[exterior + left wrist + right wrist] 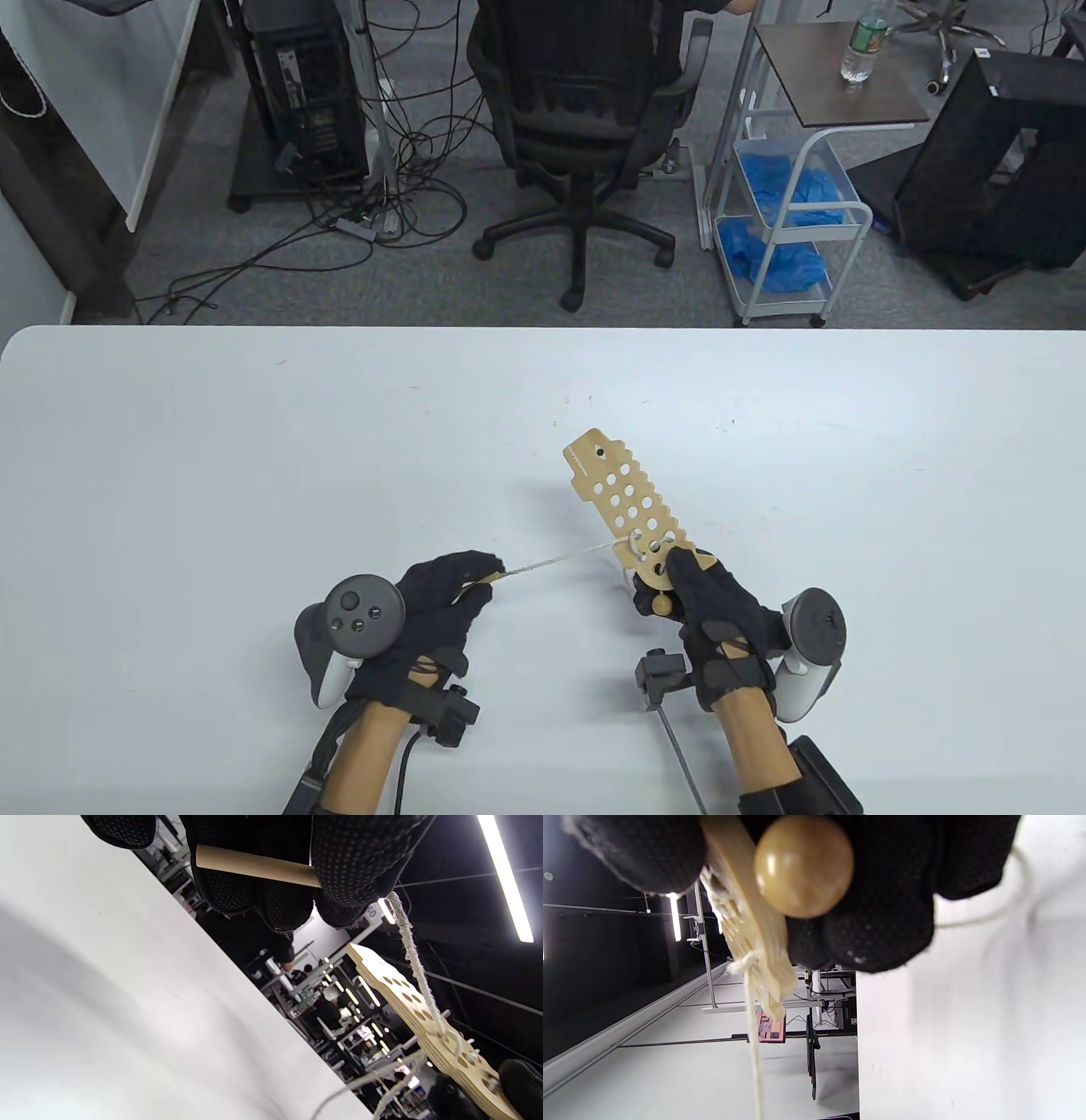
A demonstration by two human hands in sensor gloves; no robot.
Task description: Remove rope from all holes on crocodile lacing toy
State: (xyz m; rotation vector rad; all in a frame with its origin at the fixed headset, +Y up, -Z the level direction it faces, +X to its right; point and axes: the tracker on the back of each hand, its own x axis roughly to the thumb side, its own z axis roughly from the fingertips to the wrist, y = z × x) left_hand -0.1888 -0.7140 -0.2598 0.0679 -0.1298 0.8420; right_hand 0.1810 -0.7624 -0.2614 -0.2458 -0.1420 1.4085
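The right hand (pixel 717 607) grips the near end of the wooden crocodile board (pixel 632 508), fingers curled round it, and holds it tilted up off the white table (pixel 254 441) with its far end pointing away. A round wooden bead (pixel 802 866) sits against that hand's fingers. The left hand (pixel 424 611), to the left and well apart, pinches a small wooden stick (pixel 254 865) tied to the rope (pixel 560 558). The rope runs taut between the hands and is threaded through the holes nearest the right hand.
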